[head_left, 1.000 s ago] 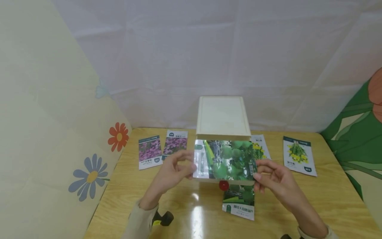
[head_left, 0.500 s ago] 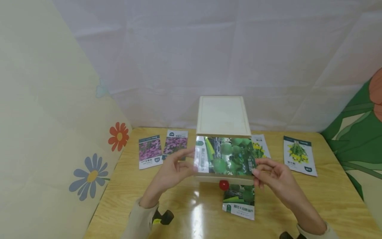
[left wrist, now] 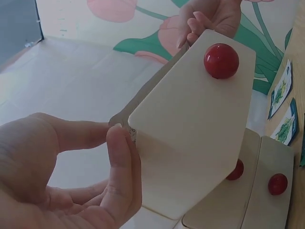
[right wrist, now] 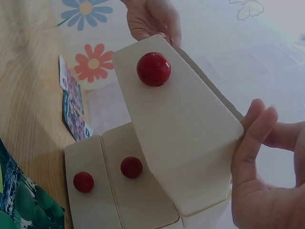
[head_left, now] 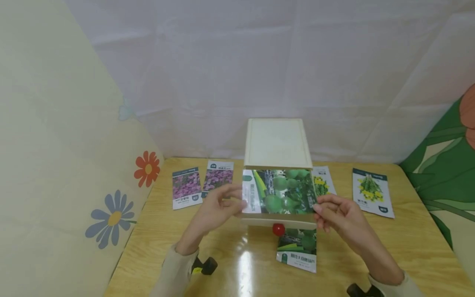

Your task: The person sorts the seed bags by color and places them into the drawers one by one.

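A glossy seed packet [head_left: 283,192] with green round fruits lies crosswise over the pulled-out top drawer [head_left: 280,222] of a small cream cabinet [head_left: 277,142]. My left hand [head_left: 219,208] pinches the packet's left end between thumb and finger. At its right end my right hand [head_left: 343,216] pinches the near corner. Both wrist views show the drawer front [left wrist: 190,129] with its red knob [right wrist: 153,69], the packet's thin edge [left wrist: 147,90] running just behind the front's upper rim. The drawer's inside is hidden under the packet.
Below the drawer, a second green-fruit packet [head_left: 297,253] lies on the wooden table [head_left: 215,247]. Two purple-flower packets [head_left: 186,187] lie left of the cabinet; two yellow-flower packets [head_left: 372,192] lie right. Two lower drawers [right wrist: 126,179] with red knobs are shut. A white cloth [head_left: 274,62] hangs behind.
Both hands have moved the packet slightly away from me, toward the cabinet. It now sits behind the drawer front's rim, and more of that front shows.
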Demonstrator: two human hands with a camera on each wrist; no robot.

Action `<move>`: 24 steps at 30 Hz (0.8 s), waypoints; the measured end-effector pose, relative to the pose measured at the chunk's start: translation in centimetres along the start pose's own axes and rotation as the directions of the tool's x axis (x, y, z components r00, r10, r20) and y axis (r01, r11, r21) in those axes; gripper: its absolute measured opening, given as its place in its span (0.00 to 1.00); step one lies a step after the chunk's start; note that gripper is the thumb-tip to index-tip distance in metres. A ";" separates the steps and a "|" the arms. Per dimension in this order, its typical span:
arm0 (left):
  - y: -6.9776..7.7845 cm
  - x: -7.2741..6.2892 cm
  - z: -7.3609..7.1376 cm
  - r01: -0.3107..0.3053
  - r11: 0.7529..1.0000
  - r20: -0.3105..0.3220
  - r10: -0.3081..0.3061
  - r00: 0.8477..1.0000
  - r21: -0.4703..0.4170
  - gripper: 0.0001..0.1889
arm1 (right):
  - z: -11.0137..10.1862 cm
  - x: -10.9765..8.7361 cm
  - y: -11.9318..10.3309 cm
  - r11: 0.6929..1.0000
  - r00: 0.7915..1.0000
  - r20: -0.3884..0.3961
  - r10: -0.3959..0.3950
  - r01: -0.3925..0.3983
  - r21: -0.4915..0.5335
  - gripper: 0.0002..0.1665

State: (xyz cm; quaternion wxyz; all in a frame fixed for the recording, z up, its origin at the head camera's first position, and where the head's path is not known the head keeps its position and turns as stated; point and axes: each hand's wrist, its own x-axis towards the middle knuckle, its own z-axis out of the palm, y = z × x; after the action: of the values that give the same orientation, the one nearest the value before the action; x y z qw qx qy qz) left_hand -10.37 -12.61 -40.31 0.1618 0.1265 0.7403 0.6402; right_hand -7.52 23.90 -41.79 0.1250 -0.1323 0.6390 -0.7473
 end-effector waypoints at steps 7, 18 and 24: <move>0.4 0.2 -0.1 -0.001 1.000 0.032 0.000 0.999 0.027 0.37 | -0.3 0.4 0.1 0.999 1.000 0.000 0.021 -0.021 0.029 0.10; 0.5 0.6 -0.4 -0.025 0.994 0.037 0.022 0.999 0.108 0.33 | -0.4 0.8 -0.1 0.998 0.998 -0.020 0.051 -0.051 0.032 0.08; 0.4 1.1 -0.4 0.011 0.994 0.016 -0.013 1.000 0.110 0.26 | -0.5 1.3 0.0 0.999 0.998 -0.044 0.043 -0.042 0.021 0.09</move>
State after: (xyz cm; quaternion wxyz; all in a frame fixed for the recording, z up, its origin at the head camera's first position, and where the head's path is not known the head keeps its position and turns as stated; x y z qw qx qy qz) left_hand -11.52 -12.45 -39.92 0.1646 0.1360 0.7739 0.5963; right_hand -8.90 23.95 -41.79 0.1279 -0.1006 0.6368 -0.7536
